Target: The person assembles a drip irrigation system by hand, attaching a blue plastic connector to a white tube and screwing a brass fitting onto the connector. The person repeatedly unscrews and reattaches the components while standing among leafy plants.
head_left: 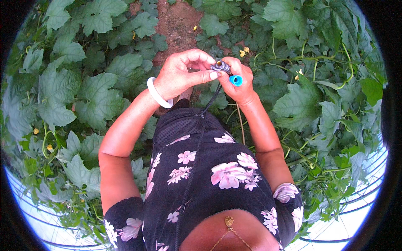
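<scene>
My two hands meet above my waist, at the upper middle of the head view. My left hand (180, 73), with a white bangle (157, 93) on its wrist, pinches a small, shiny, dark grey coiled piece (220, 66) between thumb and fingers. Something yellowish shows in the middle of the coil. My right hand (243, 88) has its fingers curled at the other side of the coil. A bright blue, round, hollow-ended piece like a cap (235, 80) sticks out of that hand's grip; the rest of it is hidden. From beneath the hands a black cord (212, 100) hangs toward my waist.
Broad green leaves (58, 90) and vines (331, 85) crowd both sides, with a few yellow flowers (244, 52) among them. A strip of brown soil (178, 27) runs ahead between the rows. Pale, ribbed sheeting (335, 228) shows at the lower rim.
</scene>
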`<move>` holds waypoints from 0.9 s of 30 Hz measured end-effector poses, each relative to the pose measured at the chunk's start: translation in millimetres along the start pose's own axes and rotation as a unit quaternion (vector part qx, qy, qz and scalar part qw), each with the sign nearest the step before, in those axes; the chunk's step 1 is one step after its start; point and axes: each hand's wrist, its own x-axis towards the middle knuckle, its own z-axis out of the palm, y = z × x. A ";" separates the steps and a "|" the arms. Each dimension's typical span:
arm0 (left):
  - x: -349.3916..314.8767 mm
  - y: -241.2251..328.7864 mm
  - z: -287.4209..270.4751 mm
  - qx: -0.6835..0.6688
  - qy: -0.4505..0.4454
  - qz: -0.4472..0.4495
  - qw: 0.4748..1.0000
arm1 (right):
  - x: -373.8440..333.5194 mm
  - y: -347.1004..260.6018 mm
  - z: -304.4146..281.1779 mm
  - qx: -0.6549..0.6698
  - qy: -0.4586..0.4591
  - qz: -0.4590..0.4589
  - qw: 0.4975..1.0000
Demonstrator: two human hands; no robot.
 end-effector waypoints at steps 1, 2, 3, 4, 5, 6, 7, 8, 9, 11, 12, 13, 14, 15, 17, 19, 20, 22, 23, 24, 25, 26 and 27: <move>-0.3 -0.1 -0.2 -0.002 0.004 -0.005 1.000 | 0.2 -0.3 0.4 -0.002 0.003 -0.003 1.000; -0.4 -0.2 -0.5 -0.004 0.008 -0.011 1.000 | 0.5 -0.8 0.9 -0.005 0.006 -0.006 1.000; -0.5 -0.3 -0.7 -0.006 0.012 -0.016 1.000 | 0.7 -1.2 1.3 -0.007 0.009 -0.009 1.000; -1.0 -1.5 -0.3 -0.022 0.016 -0.015 1.000 | 0.6 -1.1 1.9 -0.004 0.013 -0.007 1.000; -1.5 -3.8 0.9 -0.039 0.020 -0.014 0.999 | 0.3 -0.8 2.5 -0.002 0.016 -0.004 1.000; -1.8 -4.9 2.3 -0.055 0.024 -0.014 0.998 | 0.3 -0.7 3.0 0.000 0.019 -0.001 1.000; -2.6 -4.9 4.8 -0.063 0.037 0.001 0.997 | 0.0 -0.3 3.7 0.003 0.016 -0.001 1.000; -3.5 -4.2 7.7 -0.070 0.050 0.016 0.996 | -0.1 0.3 4.5 0.006 0.013 -0.001 1.000; -4.5 -3.7 9.5 -0.077 0.063 0.031 0.995 | -0.5 0.6 5.1 0.009 0.010 -0.001 1.000; -4.6 -1.4 10.2 -0.016 0.071 0.049 0.996 | -1.2 1.3 5.1 -0.005 0.013 -0.006 1.000; -4.8 -0.9 10.3 0.015 0.076 0.058 0.995 | -1.5 1.5 5.2 -0.012 0.014 -0.009 1.000; -5.1 -0.8 10.3 0.042 0.083 0.078 0.993 | -0.4 0.9 4.6 -0.013 0.013 -0.014 1.000; -5.5 -0.8 10.1 0.068 0.090 0.097 0.989 | 1.6 -0.3 3.8 -0.014 0.011 -0.018 1.000; -6.0 -0.8 9.7 0.094 0.097 0.116 0.984 | 2.8 -1.0 3.5 -0.015 0.010 -0.023 1.000; -4.5 0.2 5.1 0.157 0.096 0.157 0.970 | 2.7 -1.1 4.7 -0.006 0.006 -0.018 1.000; -4.0 1.8 3.6 0.181 0.100 0.168 0.964 | 2.6 -1.5 5.0 -0.002 0.001 -0.014 1.000; -4.0 2.5 3.9 0.174 0.104 0.159 0.966 | 2.7 -2.0 4.6 -0.004 -0.002 -0.013 1.000; -4.3 2.8 5.1 0.179 0.118 0.151 0.965 | 2.6 -3.3 5.0 -0.011 0.004 -0.011 1.000; -5.1 2.7 6.3 0.192 0.128 0.153 0.961 | 2.7 -4.5 6.1 -0.017 0.013 -0.010 1.000; -5.6 2.7 7.5 0.205 0.138 0.155 0.957 | 2.7 -5.2 6.7 -0.022 0.022 -0.009 0.999; -5.2 3.8 8.8 0.243 0.156 0.180 0.940 | 2.6 -5.4 6.6 -0.026 0.019 -0.015 0.999; -4.4 5.9 10.3 0.280 0.174 0.205 0.921 | 2.6 -5.5 6.5 -0.029 0.015 -0.021 0.999; -3.4 7.8 11.3 0.317 0.191 0.229 0.900 | 2.6 -5.5 6.3 -0.033 0.012 -0.026 0.999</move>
